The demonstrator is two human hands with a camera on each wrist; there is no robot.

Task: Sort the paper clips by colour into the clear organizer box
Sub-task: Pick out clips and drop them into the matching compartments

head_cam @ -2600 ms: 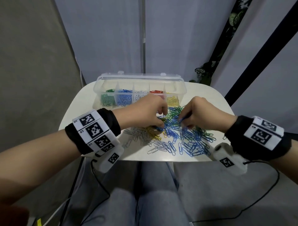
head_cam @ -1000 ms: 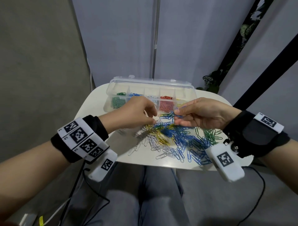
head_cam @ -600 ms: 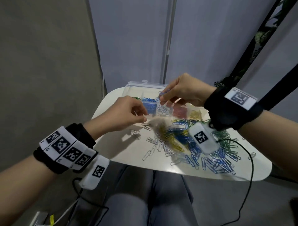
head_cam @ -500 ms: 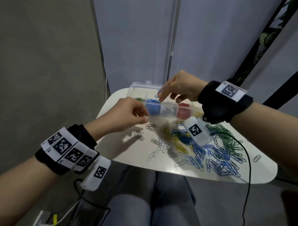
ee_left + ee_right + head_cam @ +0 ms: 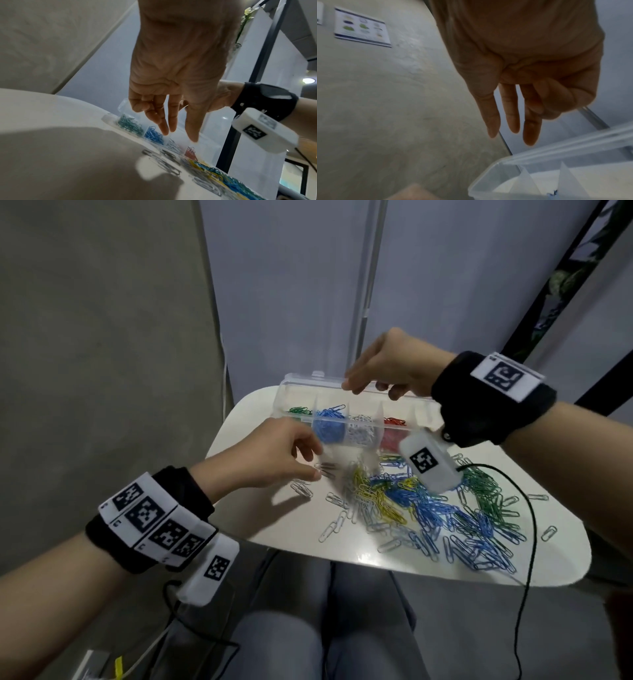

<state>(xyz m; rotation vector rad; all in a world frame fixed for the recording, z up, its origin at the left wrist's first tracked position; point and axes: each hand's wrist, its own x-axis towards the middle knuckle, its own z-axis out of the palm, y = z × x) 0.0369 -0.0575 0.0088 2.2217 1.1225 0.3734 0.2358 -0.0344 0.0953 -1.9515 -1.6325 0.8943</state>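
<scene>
Midway through a colour sort, by the look of it. At the far edge of the small white table [image 5: 260, 529], the clear organizer box [image 5: 298, 386] with lid up and five compartments in a row: green clips [image 5: 299, 410] at the left end, then blue clips [image 5: 329, 422], silver clips [image 5: 359, 431], red clips [image 5: 394, 433], and a last compartment hidden behind the right wrist. Each visible compartment only partly filled.

Above the box, over the blue and silver compartments, the right hand [image 5: 390, 368], fingers hanging straight and loosely spread, nothing visible between them in the right wrist view; a single blue clip lying on top of the blue heap just below. In front of the box, near its left end, the left hand [image 5: 270, 457], thumb and forefinger drawn close together at what looks like a silver clip [image 5: 325, 470] just off the table; blurred in the head view, and in the left wrist view the fingers seem extended, so an actual pinch cannot be confirmed.

Still to do, and plenty of it: in front of the box, toward its right end, the loose pile [image 5: 428, 508] of yellow, blue, green and silver clips, tangled and overlapping, with a few silver strays nearer the left hand and two more near the table's right edge. No red visible in the pile, so red probably finished. Likely well under half sorted.
</scene>
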